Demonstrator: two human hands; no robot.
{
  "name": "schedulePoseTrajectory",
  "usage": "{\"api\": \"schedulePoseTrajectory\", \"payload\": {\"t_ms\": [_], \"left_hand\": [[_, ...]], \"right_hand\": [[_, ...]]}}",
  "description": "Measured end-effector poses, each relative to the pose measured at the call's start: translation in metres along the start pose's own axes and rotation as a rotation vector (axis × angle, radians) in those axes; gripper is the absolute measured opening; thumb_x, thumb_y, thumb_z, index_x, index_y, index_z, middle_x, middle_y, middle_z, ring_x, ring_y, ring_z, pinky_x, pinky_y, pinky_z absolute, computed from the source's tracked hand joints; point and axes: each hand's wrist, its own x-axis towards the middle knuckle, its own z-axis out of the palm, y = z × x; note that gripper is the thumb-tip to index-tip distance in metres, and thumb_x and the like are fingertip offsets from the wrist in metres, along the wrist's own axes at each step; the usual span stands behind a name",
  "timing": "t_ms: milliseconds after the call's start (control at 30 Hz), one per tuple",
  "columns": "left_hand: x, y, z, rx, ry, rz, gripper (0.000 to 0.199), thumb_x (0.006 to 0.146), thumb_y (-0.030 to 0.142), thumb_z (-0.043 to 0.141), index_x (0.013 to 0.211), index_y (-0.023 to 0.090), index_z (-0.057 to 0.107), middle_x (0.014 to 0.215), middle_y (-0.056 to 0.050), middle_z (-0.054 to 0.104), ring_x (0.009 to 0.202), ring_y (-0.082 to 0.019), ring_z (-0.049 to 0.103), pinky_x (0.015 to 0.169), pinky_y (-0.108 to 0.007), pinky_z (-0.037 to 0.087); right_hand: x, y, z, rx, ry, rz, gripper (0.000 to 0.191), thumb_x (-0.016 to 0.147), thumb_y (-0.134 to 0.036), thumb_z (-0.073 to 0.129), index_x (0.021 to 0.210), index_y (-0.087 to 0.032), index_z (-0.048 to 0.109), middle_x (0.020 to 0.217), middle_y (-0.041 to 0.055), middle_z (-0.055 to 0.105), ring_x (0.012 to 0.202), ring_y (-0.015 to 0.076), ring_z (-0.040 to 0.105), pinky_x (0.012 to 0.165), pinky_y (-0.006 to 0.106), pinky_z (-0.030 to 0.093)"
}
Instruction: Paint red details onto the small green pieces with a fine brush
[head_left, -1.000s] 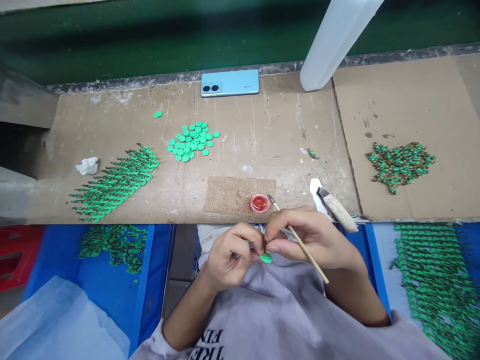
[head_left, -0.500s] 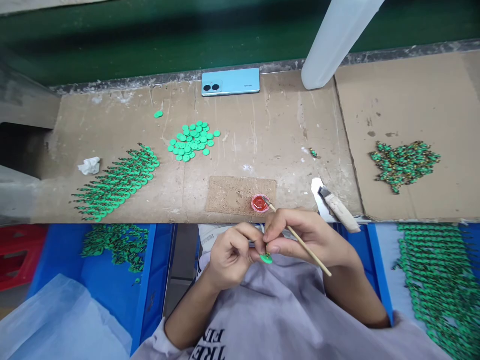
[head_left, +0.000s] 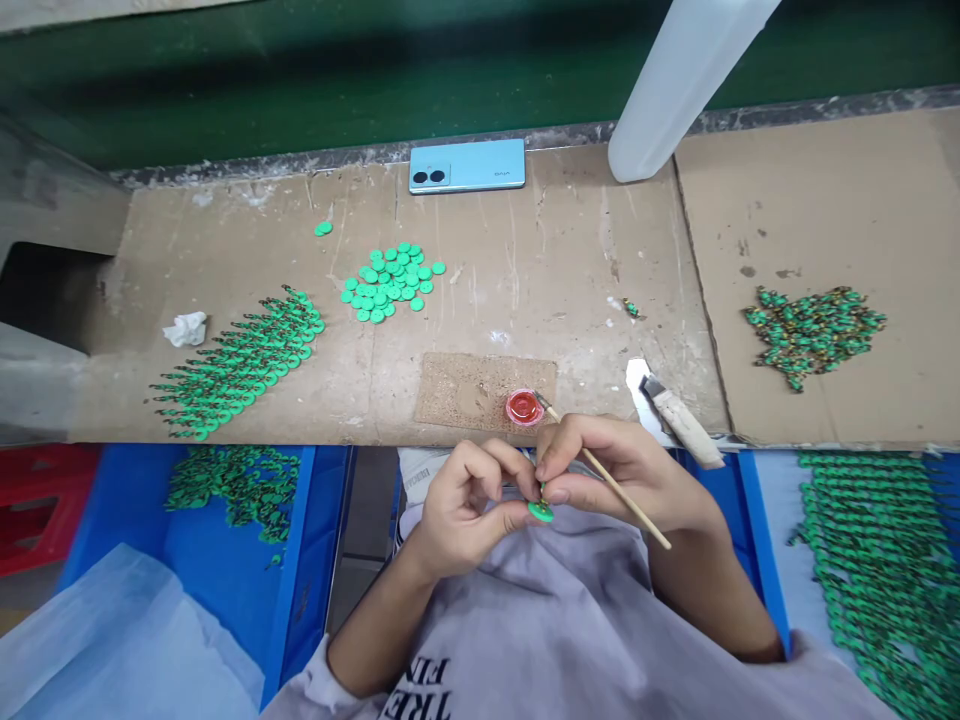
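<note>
My left hand (head_left: pixel 466 512) has its thumb at the edge of a round green disc (head_left: pixel 540 512), with the index finger curled above. A small green-and-brown piece stands on that disc, and its top is pinched by the thumb and forefinger of my right hand (head_left: pixel 619 470). A thin paintbrush (head_left: pixel 626 495) also lies in my right hand, its tip pointing up and left. Close to the brush tip sits a little tub of red liquid (head_left: pixel 523 406), on a brown cork-like mat (head_left: pixel 457 390). Fingers partly hide the small piece.
Loose green discs (head_left: pixel 386 285) lie left of centre, beside rows of assembled pieces (head_left: pixel 247 365). At right are a heap of small green-brown pieces (head_left: pixel 814 330) and a wrapped blade (head_left: pixel 682 420). A phone (head_left: pixel 469 165) lies at the back. Blue bins (head_left: pixel 300 560) flank my lap.
The left fingers have loosened and spread slightly around the disc, so more of it shows. My right hand keeps its pinch and the brush. The whole view has shifted a little.
</note>
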Motion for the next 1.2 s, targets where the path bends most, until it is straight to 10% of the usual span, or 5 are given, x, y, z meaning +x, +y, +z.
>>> {"api": "schedulePoseTrajectory", "payload": {"t_ms": [1200], "left_hand": [[0.004, -0.009, 0.0, 0.101, 0.029, 0.096, 0.034, 0.088, 0.007, 0.077, 0.086, 0.022, 0.047, 0.087, 0.001, 0.064, 0.078, -0.012, 0.068, 0.071, -0.023, 0.058]], "right_hand": [[-0.001, 0.0, -0.006, -0.248, 0.072, 0.053, 0.024, 0.1, -0.043, 0.072, 0.094, -0.021, 0.067, 0.081, 0.0012, 0.068, 0.07, 0.0141, 0.064, 0.062, 0.025, 0.052]]}}
